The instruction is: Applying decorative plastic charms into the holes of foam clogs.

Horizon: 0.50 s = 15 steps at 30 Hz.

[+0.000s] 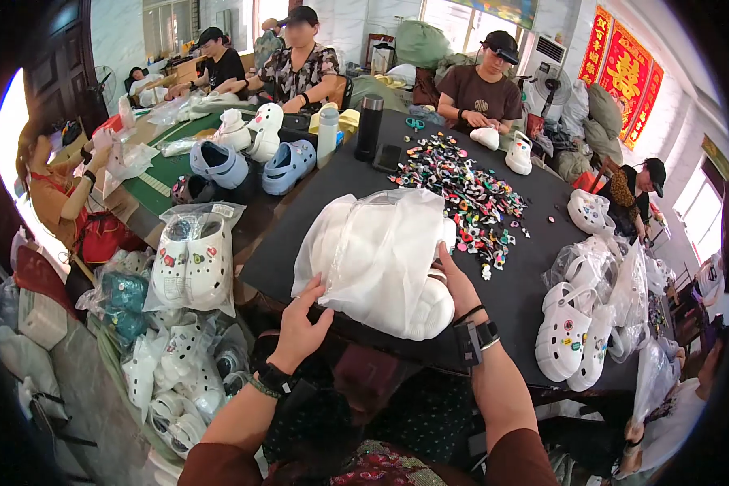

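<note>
A pair of white clogs (437, 306) lies at the near edge of the black table, mostly inside a frosted plastic bag (373, 251). The heel ends stick out of the bag's mouth on the right. My left hand (302, 328) grips the bag's near left edge between thumb and fingers. At the right, my right hand (459, 282) is closed around the clogs' protruding end, its fingertips partly hidden behind them. Just beyond the bag spreads a heap of small colourful shoe charms (470, 198).
A black bottle (369, 128), a white bottle (327, 136) and blue clogs (290, 167) stand beyond on the left. Bagged white clogs (193, 263) are stacked at my left; more decorated clogs (564, 332) lie at the right. Several people sit around the tables, one (488, 85) opposite handling a white clog.
</note>
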Each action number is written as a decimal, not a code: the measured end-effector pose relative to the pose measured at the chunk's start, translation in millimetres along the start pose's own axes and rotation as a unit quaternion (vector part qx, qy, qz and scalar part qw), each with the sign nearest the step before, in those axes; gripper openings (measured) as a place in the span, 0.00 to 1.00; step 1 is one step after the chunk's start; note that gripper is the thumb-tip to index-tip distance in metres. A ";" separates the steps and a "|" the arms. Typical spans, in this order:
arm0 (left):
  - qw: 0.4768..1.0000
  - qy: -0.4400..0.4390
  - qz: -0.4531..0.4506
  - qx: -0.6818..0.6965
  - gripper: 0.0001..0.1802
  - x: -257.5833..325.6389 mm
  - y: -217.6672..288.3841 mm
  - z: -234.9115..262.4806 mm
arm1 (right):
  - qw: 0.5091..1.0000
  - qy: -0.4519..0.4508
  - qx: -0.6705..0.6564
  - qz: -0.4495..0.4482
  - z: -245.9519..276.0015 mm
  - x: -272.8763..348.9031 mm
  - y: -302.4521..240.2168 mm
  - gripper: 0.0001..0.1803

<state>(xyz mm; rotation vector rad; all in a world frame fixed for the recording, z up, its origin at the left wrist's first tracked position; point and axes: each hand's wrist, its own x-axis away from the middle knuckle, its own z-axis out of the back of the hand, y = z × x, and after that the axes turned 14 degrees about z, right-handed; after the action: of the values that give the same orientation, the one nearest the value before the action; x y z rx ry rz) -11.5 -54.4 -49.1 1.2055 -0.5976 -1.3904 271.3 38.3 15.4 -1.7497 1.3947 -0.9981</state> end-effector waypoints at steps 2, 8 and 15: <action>1.000 0.000 -0.001 -0.003 0.22 0.2 -1.0 1.0 | 0.998 -0.019 -0.062 -0.007 -3.4 2.4 2.5 0.27; 0.998 -0.023 0.053 0.011 0.23 0.2 -6.3 3.6 | 0.992 0.014 -0.121 -0.018 -14.4 -1.7 7.7 0.18; 0.987 -0.035 0.118 0.103 0.20 -0.2 -15.5 3.5 | 0.977 -0.123 -0.171 -0.014 -4.7 -12.9 6.6 0.19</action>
<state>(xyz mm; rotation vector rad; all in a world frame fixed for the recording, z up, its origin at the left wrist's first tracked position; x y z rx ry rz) -21.0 -51.7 -61.5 1.2077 -0.9224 -1.1949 262.4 49.4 10.0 -2.0661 1.4452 -0.5507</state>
